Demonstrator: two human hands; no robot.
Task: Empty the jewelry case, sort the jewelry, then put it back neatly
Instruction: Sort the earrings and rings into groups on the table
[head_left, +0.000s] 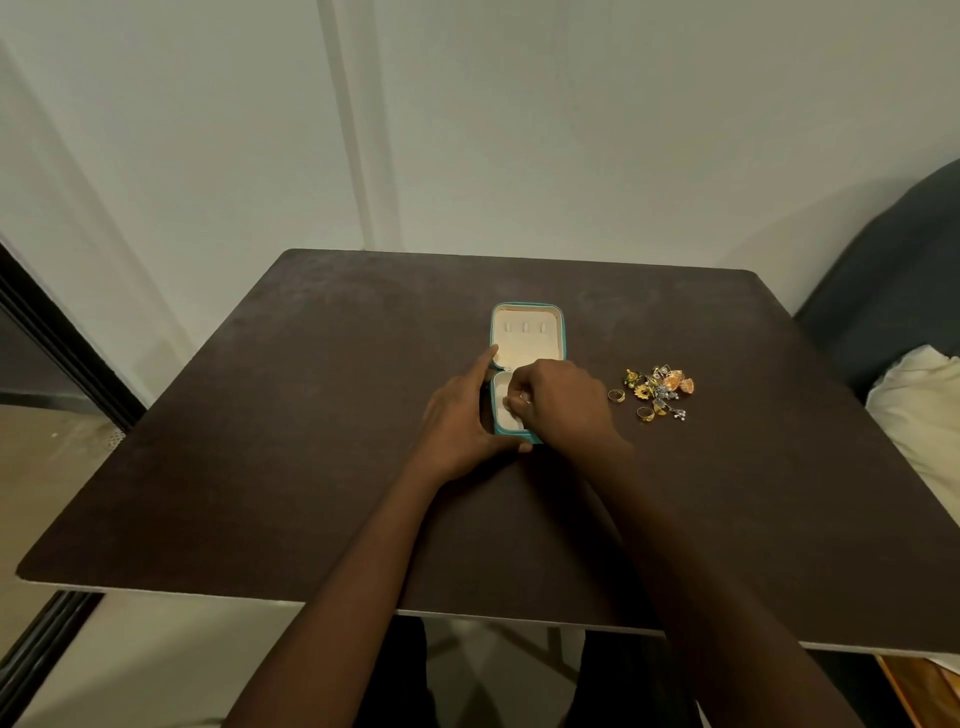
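Your two hands meet over one small jewelry case (527, 332), teal outside and cream inside, lying open and flat near the middle of a dark brown table (311, 415). The far half of the case shows three small tabs in a row; the near half is mostly hidden under your hands.

Your left hand (460, 421) braces the case's left edge — index finger stretched along the side toward the hinge, thumb curled round the near corner, so it holds the case. Your right hand (558, 402) hangs over the near half with its fingers bent down into the compartment; something small and pale shows at the fingertips, but you cannot tell from here whether it is pinched or only touched.

To the right of the case, apart from it, sits one loose heap of jewelry (657, 389) — gold, orange and silver pieces tangled together, too small to count. Three gold rings can be made out at its near and left edges, one (616, 396) lying just clear of the heap.

At the right edge, a pale cushion (919, 415) rests on a dark seat.
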